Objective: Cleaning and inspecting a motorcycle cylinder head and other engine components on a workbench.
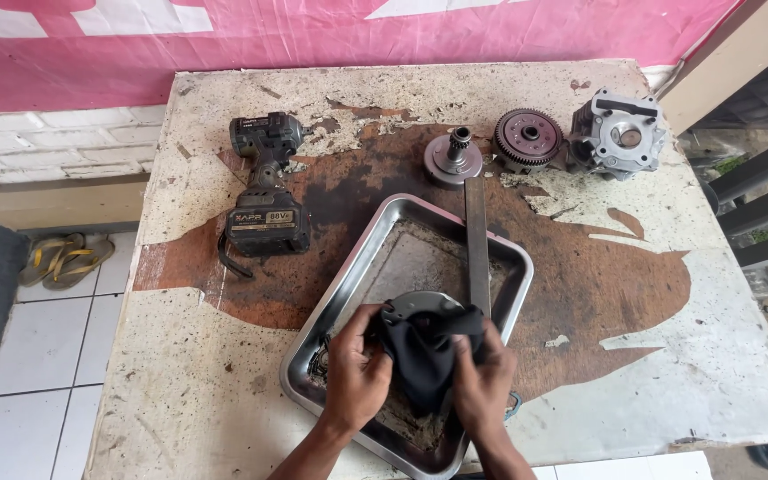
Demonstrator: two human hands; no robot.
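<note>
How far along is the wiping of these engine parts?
Three parts already sit on the table: a hub, a toothed gear and a cylinder block; whether they are wiped is unclear. In hand: both hands, left and right, press a dark rag on a round metal part over the tray. Its remaining grime isn't visible.

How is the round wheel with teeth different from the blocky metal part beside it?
The toothed wheel is round, flat and dark, with teeth around its rim. The blocky metal part is taller, boxy and pale grey, with a round hole on top. Both are metal and rest untouched at the table's far edge.
</note>
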